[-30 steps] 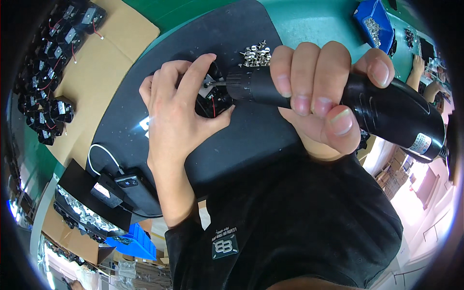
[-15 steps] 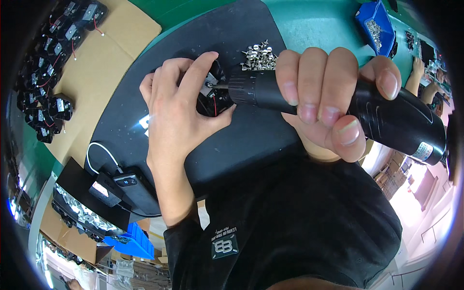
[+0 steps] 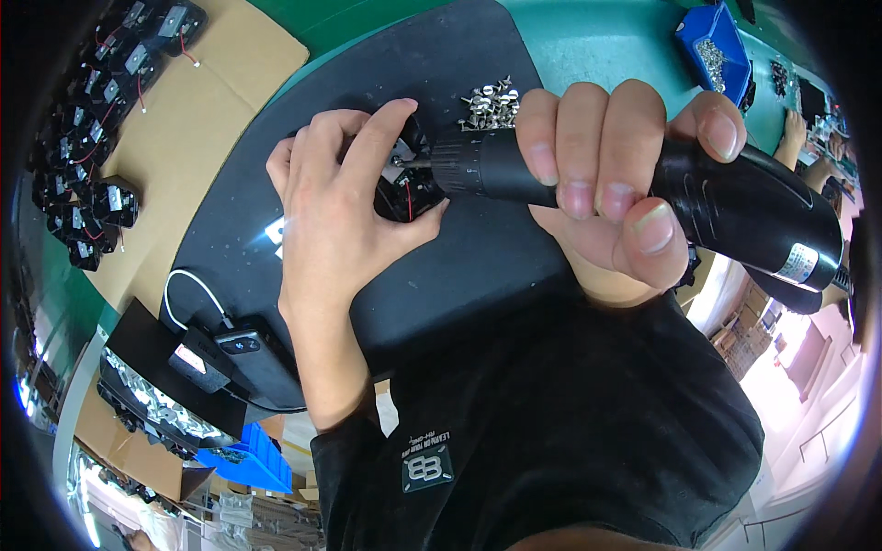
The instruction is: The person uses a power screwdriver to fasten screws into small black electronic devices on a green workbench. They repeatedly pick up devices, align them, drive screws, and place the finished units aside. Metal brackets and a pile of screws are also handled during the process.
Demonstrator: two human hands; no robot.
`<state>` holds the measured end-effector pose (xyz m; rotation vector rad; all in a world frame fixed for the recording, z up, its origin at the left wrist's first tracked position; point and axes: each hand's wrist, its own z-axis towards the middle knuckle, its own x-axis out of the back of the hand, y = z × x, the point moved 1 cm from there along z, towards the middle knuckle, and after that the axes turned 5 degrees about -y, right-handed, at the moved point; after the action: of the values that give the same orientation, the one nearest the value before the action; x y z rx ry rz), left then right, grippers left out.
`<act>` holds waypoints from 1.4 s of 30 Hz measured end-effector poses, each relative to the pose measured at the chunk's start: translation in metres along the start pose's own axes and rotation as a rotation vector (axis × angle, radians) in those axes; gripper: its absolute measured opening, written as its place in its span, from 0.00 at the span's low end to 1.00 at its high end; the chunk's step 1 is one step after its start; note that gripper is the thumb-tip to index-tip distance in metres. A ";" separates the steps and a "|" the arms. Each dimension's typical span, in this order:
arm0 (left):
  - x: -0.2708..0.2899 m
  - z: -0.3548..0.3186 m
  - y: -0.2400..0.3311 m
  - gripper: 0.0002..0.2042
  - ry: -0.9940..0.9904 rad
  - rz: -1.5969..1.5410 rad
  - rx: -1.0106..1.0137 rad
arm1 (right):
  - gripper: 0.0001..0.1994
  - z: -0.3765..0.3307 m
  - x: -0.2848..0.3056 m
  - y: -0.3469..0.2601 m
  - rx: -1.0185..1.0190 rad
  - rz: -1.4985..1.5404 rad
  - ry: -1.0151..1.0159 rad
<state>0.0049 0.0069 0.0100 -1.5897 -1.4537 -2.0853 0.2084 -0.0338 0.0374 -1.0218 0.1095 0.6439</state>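
Note:
With fingers and thumb spread around its sides, my left hand [image 3: 331, 197] grips a small black plastic housing [image 3: 395, 204] on the dark mat. A silvery metal plate and a short red wire show in the housing; its left side is hidden behind my fingers. My right hand [image 3: 602, 170] is wrapped around a black electric screwdriver [image 3: 491, 165], held lying across to the right. The screwdriver's bit points left and its tip meets the metal plate, where a screw head seems to sit. Just beyond the screwdriver lies a pile of silvery screws [image 3: 490, 103].
At left, several similar black housings with red wires [image 3: 115, 202] stand on cardboard [image 3: 211, 110]. A phone [image 3: 253, 349] with a white cable lies on the mat [image 3: 441, 285] near my left forearm. A blue bin of screws [image 3: 726, 46] stands far right, near another person's hand [image 3: 793, 129].
My right hand and the screwdriver have shifted slightly left, toward the housing. My left hand and the housing look unmoved.

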 end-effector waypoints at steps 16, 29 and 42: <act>0.001 -0.001 0.000 0.37 0.004 -0.003 -0.003 | 0.23 -0.002 -0.001 -0.004 -0.070 0.005 0.046; 0.001 0.000 0.001 0.37 -0.010 -0.011 -0.004 | 0.22 -0.007 -0.003 0.007 0.036 0.025 0.115; 0.000 0.001 0.002 0.36 0.017 0.014 -0.025 | 0.21 -0.003 -0.011 0.007 0.056 -0.093 0.122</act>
<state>0.0068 0.0066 0.0107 -1.5827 -1.4123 -2.1125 0.1962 -0.0386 0.0353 -1.0057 0.1854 0.4911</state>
